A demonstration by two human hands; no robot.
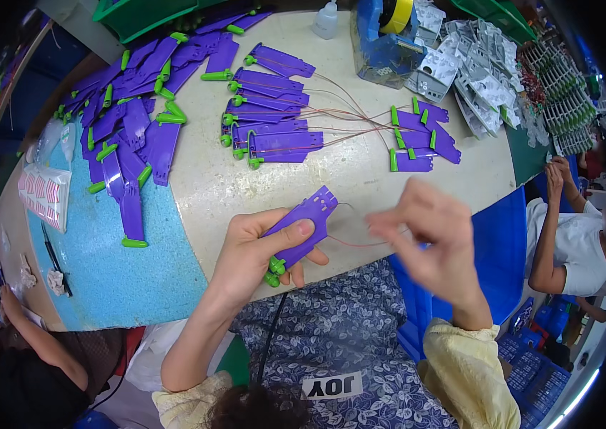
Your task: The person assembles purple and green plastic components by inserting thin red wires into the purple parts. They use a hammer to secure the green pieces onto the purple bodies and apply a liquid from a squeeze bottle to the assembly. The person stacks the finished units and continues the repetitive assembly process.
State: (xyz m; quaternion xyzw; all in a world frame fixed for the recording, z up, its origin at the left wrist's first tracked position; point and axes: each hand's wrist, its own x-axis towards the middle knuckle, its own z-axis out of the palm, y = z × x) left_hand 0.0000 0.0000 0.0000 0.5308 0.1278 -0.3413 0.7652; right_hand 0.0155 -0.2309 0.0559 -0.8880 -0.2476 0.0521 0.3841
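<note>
Near the front edge of a pale worktop [360, 179], a flat purple plastic part [301, 227] with green knobs at its near end is gripped in the left hand [249, 250], the thumb pressed across its top face and the fingers curled beneath. A thin red wire [356, 243] is seen running from this part toward the right hand [428, 232], which is blurred; its fingers are pinched together at the wire's end, though whether the wire is truly held cannot be told. Farther back at centre, a stack of similar purple parts [267, 121] is laid out, joined by thin wires to a smaller group of purple pieces [421, 136] to the right. A large heap of purple and green parts [135, 107] is spread at far left, partly on a blue foam mat [117, 264]. A blue tape dispenser [381, 36] and a pile of grey plastic pieces [471, 68] are set at the far right. Another person's arm [549, 214] is visible at the right edge.
</note>
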